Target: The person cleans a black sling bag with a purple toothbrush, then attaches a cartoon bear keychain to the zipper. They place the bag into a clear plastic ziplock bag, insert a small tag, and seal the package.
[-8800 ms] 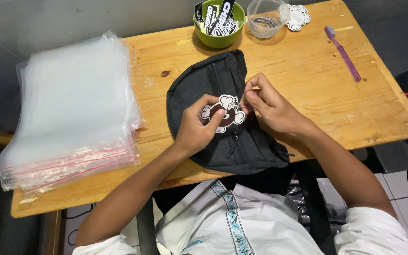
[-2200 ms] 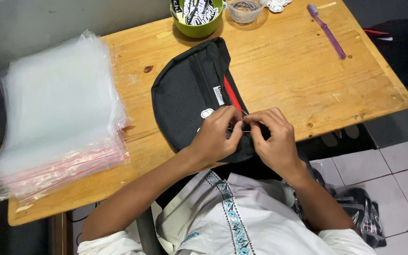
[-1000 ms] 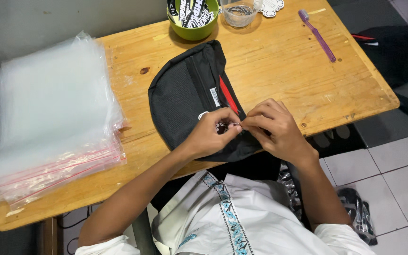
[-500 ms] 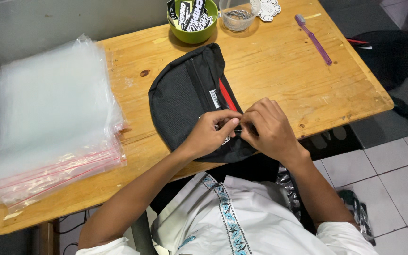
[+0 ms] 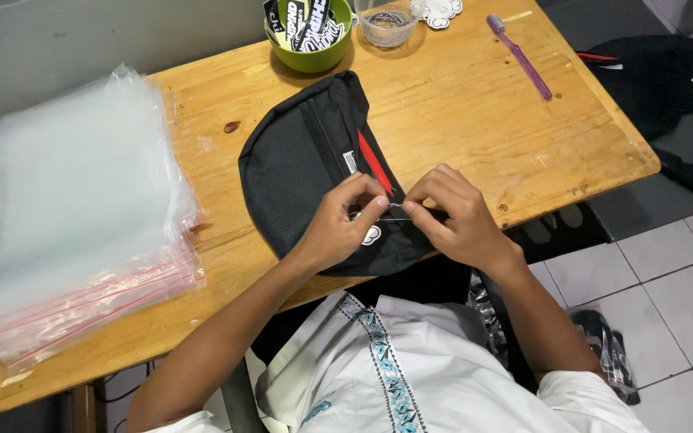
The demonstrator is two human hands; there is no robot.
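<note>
Left hand: we pinch a thin silver ball chain over the black fabric pouch.
Right hand: we pinch the chain's other end.
Pouch: on our wooden table, beside stacked clear plastic bags.

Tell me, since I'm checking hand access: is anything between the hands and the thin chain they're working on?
Nothing visible. The left hand and right hand both pinch the thin chain directly, over the black bag.
</note>
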